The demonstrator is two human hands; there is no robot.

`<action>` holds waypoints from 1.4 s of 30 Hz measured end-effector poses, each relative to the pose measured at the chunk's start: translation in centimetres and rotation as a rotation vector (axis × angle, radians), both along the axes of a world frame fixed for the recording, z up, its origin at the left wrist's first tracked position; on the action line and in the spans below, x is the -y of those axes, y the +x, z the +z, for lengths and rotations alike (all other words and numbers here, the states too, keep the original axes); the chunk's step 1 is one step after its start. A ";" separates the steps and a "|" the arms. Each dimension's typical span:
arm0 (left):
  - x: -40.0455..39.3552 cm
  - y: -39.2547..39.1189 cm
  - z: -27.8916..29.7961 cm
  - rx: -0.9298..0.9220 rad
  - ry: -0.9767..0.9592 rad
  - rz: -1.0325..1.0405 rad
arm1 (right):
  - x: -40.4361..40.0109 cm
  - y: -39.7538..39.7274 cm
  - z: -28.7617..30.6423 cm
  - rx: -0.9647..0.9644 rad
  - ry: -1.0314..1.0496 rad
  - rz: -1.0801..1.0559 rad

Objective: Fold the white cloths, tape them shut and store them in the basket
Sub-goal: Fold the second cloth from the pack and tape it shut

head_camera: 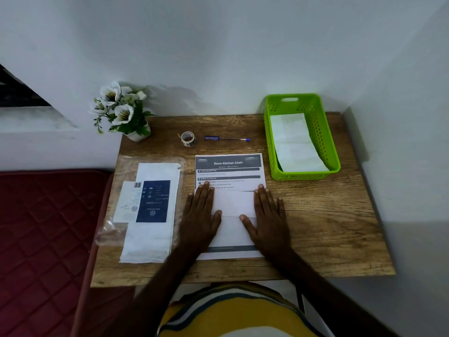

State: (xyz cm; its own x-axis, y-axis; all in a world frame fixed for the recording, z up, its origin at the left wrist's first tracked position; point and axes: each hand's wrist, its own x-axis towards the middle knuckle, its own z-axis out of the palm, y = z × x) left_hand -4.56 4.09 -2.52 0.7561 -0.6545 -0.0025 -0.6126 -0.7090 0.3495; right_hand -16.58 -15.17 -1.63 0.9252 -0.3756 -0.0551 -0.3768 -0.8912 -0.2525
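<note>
Both hands flat, fingers straight: left hand (200,215) and right hand (268,215) press down on either side of a folded white cloth (234,204), thumbs pointing inward over its lower edge. Cloth lies between the palms on top of a printed sheet (228,164) titled "Store Kitchen Cloth". Just left of the left hand: more white cloths (150,242) on clear plastic packaging, label card on top. Beyond the fingertips: tape roll (187,138) and pen (227,139), side by side. Ahead-right of the right hand: green basket (323,132) with white cloth (295,144) inside. Flower pot (121,110) far ahead-left on the wooden table (328,215).
</note>
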 end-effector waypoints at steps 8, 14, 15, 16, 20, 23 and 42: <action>-2.5 4.3 3.6 0.025 -0.085 0.051 | -3.1 1.0 3.8 0.332 0.121 0.126; -10.7 9.6 4.1 0.103 0.049 0.079 | -8.9 2.5 6.2 -0.037 0.980 0.047; -12.1 10.2 4.0 0.121 0.082 0.062 | -9.7 2.7 6.1 -0.064 1.004 0.104; -13.2 10.6 3.8 0.140 0.110 0.043 | -10.5 2.8 5.9 -0.065 0.975 0.173; -16.2 10.9 2.7 0.201 0.144 -0.004 | -13.0 3.4 4.9 0.052 0.696 0.469; -17.0 10.8 2.2 0.213 0.133 -0.005 | -14.3 4.3 3.7 0.027 0.579 0.661; -18.5 12.3 1.4 0.193 0.170 -0.048 | -16.7 4.6 3.6 0.186 0.560 0.572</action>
State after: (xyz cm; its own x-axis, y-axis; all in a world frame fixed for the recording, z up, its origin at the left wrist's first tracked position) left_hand 7.75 22.60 -1.10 0.7214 -0.6920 0.0259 -0.6906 -0.7162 0.1009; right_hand -11.97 1.48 1.94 0.9778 0.1943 0.0790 0.1894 -0.6565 -0.7302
